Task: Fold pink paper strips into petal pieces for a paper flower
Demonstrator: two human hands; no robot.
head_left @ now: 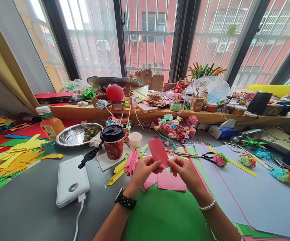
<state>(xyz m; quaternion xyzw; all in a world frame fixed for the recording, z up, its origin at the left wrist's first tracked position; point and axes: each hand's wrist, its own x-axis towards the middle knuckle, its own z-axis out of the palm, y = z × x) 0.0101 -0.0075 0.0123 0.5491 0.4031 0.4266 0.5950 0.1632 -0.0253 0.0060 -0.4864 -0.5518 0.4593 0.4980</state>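
A small pink paper strip [158,151] stands upright between both my hands above the grey table [29,204]. My left hand [142,171], with a black watch on its wrist, pinches the strip's lower left edge. My right hand [185,170], a pearl bracelet on its wrist, pinches the lower right edge. Under my hands lie more pink paper pieces [171,182] and a large green sheet [165,214]. A folded pink paper fan [131,161] rests just left of my left hand.
A white power bank [71,180] with its cable lies at left, near a lidded coffee cup [113,142], a paper cup [135,139] and a metal bowl of olives [78,134]. Yellow paper scraps [11,160] pile far left. Scissors [201,155] and paper flowers [220,159] lie right.
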